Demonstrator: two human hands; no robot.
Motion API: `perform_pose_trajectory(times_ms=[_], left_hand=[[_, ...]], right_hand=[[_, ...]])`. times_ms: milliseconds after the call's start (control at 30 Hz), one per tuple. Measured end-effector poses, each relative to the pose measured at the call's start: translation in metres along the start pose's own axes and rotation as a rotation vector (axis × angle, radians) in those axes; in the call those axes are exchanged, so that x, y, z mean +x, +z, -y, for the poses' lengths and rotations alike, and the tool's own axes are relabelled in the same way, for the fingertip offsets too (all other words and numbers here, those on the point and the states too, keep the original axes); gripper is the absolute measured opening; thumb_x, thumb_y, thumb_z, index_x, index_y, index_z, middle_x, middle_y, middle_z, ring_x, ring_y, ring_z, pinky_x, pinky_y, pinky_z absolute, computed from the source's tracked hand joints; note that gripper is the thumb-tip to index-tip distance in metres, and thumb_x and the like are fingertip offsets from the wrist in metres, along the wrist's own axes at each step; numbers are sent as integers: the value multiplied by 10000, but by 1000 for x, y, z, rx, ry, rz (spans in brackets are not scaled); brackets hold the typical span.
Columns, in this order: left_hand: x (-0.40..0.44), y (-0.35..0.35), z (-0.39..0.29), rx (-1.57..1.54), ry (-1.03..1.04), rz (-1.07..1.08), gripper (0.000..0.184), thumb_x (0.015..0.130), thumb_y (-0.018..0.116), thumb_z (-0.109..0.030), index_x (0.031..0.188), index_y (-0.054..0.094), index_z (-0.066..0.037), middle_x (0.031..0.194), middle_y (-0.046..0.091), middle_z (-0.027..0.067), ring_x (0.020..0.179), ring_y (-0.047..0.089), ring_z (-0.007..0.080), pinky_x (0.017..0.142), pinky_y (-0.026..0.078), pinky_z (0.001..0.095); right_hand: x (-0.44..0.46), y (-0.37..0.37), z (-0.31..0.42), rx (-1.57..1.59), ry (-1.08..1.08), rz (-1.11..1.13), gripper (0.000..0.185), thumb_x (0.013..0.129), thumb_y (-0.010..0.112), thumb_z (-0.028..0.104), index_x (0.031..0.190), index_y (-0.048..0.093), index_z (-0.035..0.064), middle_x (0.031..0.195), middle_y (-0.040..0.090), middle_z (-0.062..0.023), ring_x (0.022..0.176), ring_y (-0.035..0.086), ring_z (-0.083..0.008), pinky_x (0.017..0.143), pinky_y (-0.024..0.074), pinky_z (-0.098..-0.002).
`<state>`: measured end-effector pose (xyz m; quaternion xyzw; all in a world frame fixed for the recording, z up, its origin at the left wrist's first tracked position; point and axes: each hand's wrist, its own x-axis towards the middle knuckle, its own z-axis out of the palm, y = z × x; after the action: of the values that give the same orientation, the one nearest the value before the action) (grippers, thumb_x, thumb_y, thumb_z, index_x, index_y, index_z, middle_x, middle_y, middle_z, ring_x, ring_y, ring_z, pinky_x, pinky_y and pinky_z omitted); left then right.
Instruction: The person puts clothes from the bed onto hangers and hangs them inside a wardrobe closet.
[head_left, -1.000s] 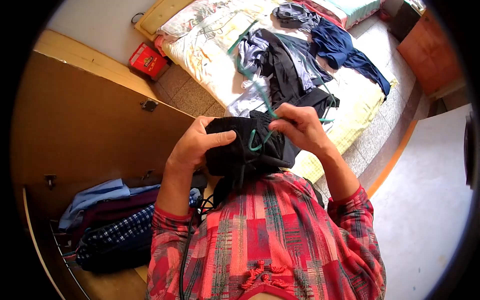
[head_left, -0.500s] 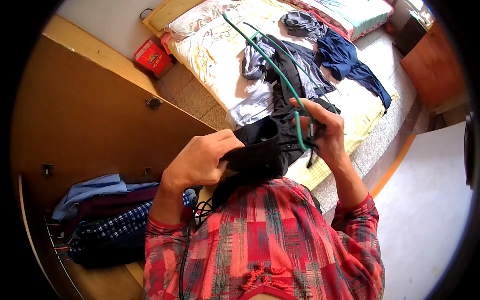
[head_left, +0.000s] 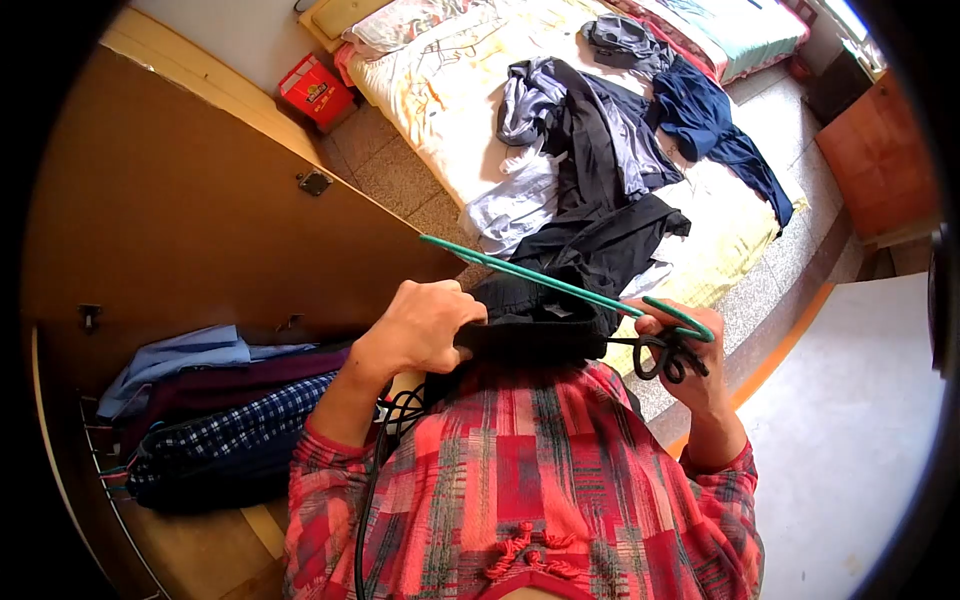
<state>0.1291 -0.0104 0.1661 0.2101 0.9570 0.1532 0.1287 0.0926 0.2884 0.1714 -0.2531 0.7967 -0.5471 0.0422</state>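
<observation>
Centre of frame: black garment, waistband gaping. I see left hand, left of centre, gripping waistband edge; right hand, right of centre, curled round green hanger, black cord looped against fingers. Best handling, I judge: waistband held taut, cord loops clear of hanger's bend.

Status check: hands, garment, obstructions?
Left hand gripping black fabric garment by its edge. Right hand holding thin green hanger, slanted across the view. Possible snag: looped black cord at right hand; tangling unclear.
</observation>
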Motion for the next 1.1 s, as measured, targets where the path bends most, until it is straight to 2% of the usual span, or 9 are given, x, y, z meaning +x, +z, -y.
perform_pose_trajectory(times_ms=[100,267,400,567,800,867,933,1000,1100], left_hand=[[2,19,19,74,56,120,217,583,705,-142,789,635,-139,739,584,11,776,553,232,610,465,358],[2,21,26,126,-103,-416,179,593,645,-18,720,626,-143,742,600,-28,777,548,194,580,477,311],[2,16,25,44,-118,-629,198,655,559,63,747,612,-104,854,653,-15,786,618,220,640,505,316],[1,2,21,-242,216,-560,201,685,528,112,796,610,-34,989,641,119,929,618,272,800,486,314],[16,3,14,-422,112,-537,231,713,475,142,811,604,-23,1083,598,142,968,591,261,802,460,290],[19,4,16,-454,69,-514,240,713,453,149,801,599,-20,1033,605,126,924,592,243,774,453,271],[22,10,25,-537,61,-488,207,715,445,149,755,568,-13,927,596,103,848,577,222,734,450,258],[23,9,32,-547,25,-519,189,711,438,143,734,546,-10,866,580,95,802,565,215,705,444,259],[25,1,23,-525,-49,-495,153,706,430,125,709,511,-4,766,546,86,718,541,201,651,431,267]], right_hand=[[-3,-7,-2,-7,21,-21,150,763,639,37,900,647,-24,657,606,-135,550,585,-155,534,449,-241],[-3,-18,-12,-111,3,74,182,675,614,-30,850,646,10,659,601,-145,522,577,-252,501,438,-283],[3,-19,-14,-193,-18,120,168,638,615,-14,796,641,37,629,579,-143,526,553,-301,493,430,-302],[18,-4,-20,-185,-57,213,146,639,635,44,785,637,55,635,582,-140,554,579,-310,502,444,-313],[39,24,-20,-59,-203,97,164,645,625,65,807,646,79,647,594,-133,567,584,-314,510,451,-317],[42,24,-18,-135,-192,189,258,601,540,-113,816,619,7,711,640,-126,628,650,-230,579,479,-258],[44,27,-22,-89,-149,176,245,601,538,-108,801,622,7,696,632,-124,623,645,-248,580,482,-263],[47,25,-27,-53,-189,196,176,635,616,60,802,651,105,624,583,-132,563,574,-319,508,440,-335],[53,22,-28,-112,-220,332,192,626,618,59,805,669,105,622,584,-131,559,570,-321,516,443,-343]])
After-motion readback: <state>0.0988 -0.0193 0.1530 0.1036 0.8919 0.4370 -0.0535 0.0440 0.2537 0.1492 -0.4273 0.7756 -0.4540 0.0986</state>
